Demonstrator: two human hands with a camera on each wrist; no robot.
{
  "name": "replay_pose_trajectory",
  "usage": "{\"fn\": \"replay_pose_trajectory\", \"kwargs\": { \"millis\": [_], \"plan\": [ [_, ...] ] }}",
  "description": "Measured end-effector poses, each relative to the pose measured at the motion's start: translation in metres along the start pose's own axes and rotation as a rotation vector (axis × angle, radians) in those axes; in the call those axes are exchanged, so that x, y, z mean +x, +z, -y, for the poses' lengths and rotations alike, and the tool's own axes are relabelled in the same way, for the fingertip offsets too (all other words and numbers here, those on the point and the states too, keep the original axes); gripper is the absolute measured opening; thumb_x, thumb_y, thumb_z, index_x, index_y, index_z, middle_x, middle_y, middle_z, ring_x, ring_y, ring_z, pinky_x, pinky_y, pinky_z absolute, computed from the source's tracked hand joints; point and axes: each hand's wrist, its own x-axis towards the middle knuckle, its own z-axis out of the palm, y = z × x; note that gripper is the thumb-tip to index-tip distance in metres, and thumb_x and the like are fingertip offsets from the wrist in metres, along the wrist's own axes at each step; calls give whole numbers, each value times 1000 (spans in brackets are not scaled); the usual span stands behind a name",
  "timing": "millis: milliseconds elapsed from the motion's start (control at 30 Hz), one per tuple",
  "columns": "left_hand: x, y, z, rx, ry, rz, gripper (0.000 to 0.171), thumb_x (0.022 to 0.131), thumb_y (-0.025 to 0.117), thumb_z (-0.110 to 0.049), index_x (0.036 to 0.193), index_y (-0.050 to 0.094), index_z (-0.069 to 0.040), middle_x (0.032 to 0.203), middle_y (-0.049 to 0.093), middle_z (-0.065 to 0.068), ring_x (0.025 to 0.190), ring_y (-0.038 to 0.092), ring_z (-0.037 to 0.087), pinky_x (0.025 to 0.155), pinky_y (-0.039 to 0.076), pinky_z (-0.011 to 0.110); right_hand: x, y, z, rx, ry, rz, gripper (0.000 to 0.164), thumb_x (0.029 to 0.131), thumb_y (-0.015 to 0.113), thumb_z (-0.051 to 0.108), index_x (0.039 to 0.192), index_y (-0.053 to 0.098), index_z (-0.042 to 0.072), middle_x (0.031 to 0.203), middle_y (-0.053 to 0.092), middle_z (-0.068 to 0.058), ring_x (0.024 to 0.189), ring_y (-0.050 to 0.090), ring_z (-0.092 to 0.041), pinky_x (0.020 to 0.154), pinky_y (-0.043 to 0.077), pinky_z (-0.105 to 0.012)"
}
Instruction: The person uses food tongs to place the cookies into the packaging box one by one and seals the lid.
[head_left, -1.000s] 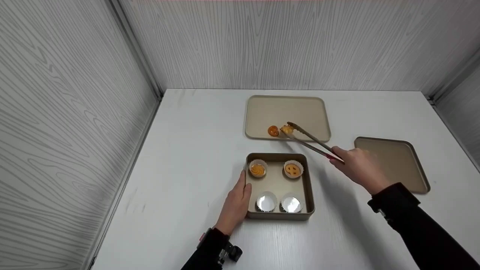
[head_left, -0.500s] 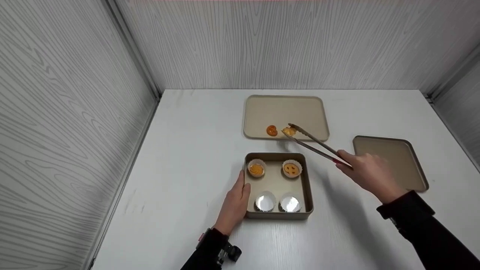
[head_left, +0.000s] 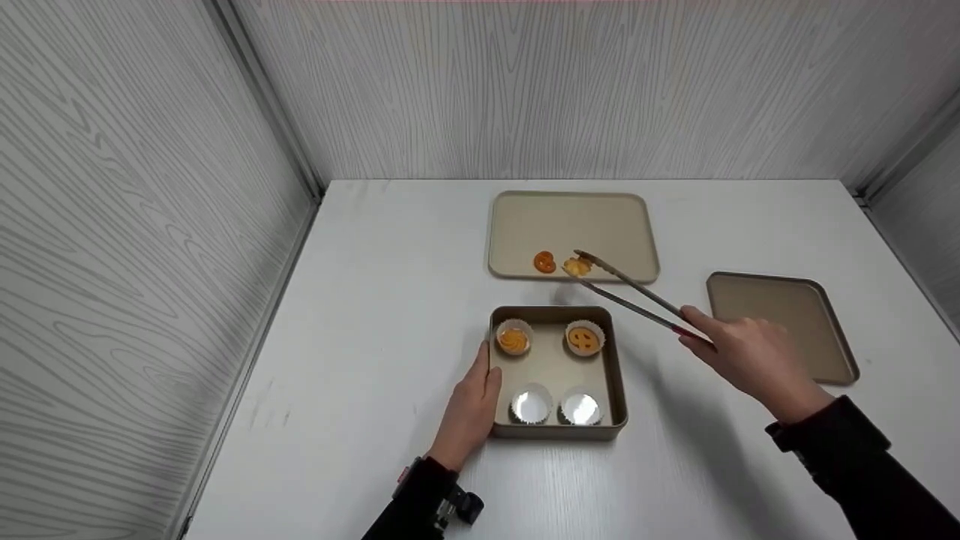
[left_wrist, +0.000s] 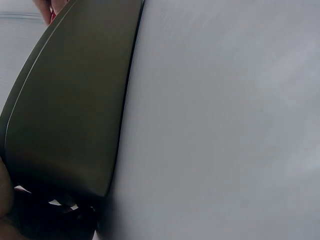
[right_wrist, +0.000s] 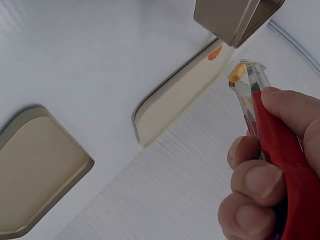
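My right hand [head_left: 754,360] grips a pair of tongs [head_left: 637,298] with red handles, as the right wrist view also shows. Between the tong tips is a small yellow pastry [right_wrist: 237,73], over the front part of the beige tray [head_left: 570,217]; whether it touches the tray I cannot tell. An orange pretzel-shaped piece [head_left: 544,262] lies on that tray. My left hand [head_left: 466,412] holds the left side of a square baking tin [head_left: 555,432], thumb at the rim. Inside are a swirl pastry [head_left: 514,341] and a holed pastry [head_left: 583,340] in paper cups, plus two paper cups [head_left: 531,406] without pastry.
A brown tray [head_left: 799,330] lies at the right of the white table [head_left: 375,300], partly behind the right hand. Grey wood-grain panels [head_left: 480,90] stand along the back and sides.
My right hand has moved to the right and nearer the body, and the pastry between the tong tips has shifted slightly the same way. The left hand stays on the tin.
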Motion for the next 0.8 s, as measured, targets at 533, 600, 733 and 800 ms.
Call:
{"fn": "replay_pose_trajectory", "kwargs": {
  "millis": [533, 600, 733, 800],
  "plan": [
    [1, 0, 0, 5, 6, -4, 56, 112, 36, -22, 160, 22, 4, 164, 29, 21, 150, 32, 33, 123, 28, 47, -19, -31, 10, -21, -146, -65, 51, 110, 37, 50, 110, 71, 12, 53, 47, 8, 40, 31, -7, 39, 16, -21],
    [1, 0, 0, 8, 4, -3, 56, 112, 36, -22, 160, 22, 5, 164, 29, 20, 150, 32, 32, 123, 28, 47, -20, -35, 11, -20, -159, -67, 51, 110, 37, 50, 110, 71, 12, 54, 49, 7, 40, 33, -8, 38, 17, -21],
    [1, 0, 0, 11, -5, 2, 57, 112, 36, -22, 160, 22, 4, 164, 29, 20, 150, 32, 32, 123, 29, 47, -22, -44, 12, -26, -193, -78, 51, 110, 38, 49, 109, 73, 11, 56, 51, 6, 38, 33, -8, 37, 17, -20],
    [1, 0, 0, 9, -11, 6, 57, 112, 36, -22, 161, 21, 4, 164, 29, 19, 151, 31, 31, 123, 28, 45, -22, -49, 12, -33, -206, -80, 52, 110, 37, 49, 109, 74, 12, 56, 51, 7, 37, 32, -7, 37, 18, -20]
  ]
}}
